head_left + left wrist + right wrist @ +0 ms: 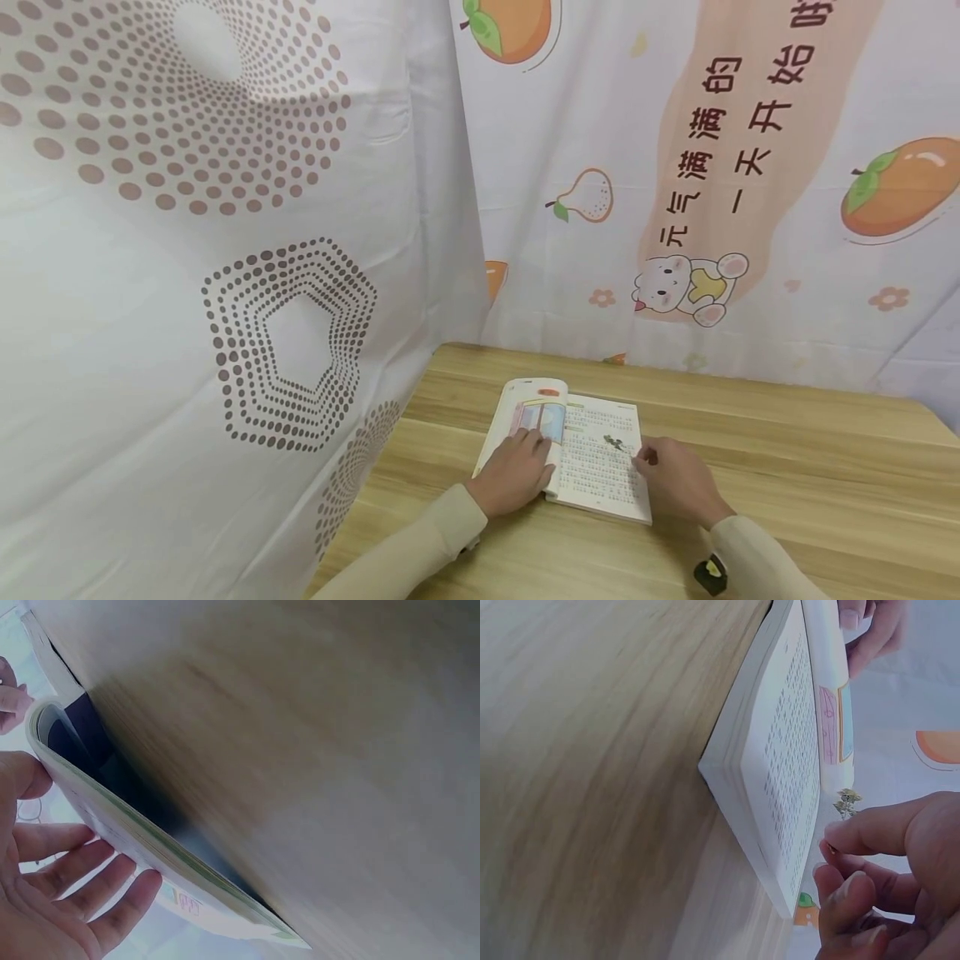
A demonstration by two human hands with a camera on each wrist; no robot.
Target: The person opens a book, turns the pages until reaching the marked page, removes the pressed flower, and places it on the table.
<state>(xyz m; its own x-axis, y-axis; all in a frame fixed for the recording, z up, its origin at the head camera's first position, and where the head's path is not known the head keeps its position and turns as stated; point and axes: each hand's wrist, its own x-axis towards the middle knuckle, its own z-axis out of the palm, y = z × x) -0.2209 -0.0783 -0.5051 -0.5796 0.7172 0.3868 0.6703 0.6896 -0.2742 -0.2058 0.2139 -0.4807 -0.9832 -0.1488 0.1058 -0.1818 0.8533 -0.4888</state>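
An open book (600, 475) lies on the wooden table, its left-hand pages arching up from the spine. My left hand (513, 473) rests on the illustrated left page (528, 408), with fairly straight fingers spread across it and the thumb near the spine, as the left wrist view (75, 877) confirms. At the book's right edge my right hand (675, 479) pinches the thin stem of a small dried flower sprig (847, 802) between thumb and forefinger. The sprig's greenish head (613, 442) is over the printed right page; whether it touches the paper I cannot tell.
The wooden table (810, 467) extends right of the book. A white curtain with dot patterns (300, 350) hangs along the left side, and a fruit-printed curtain (585, 283) hangs behind the table. A small black device (710, 575) is at my right wrist.
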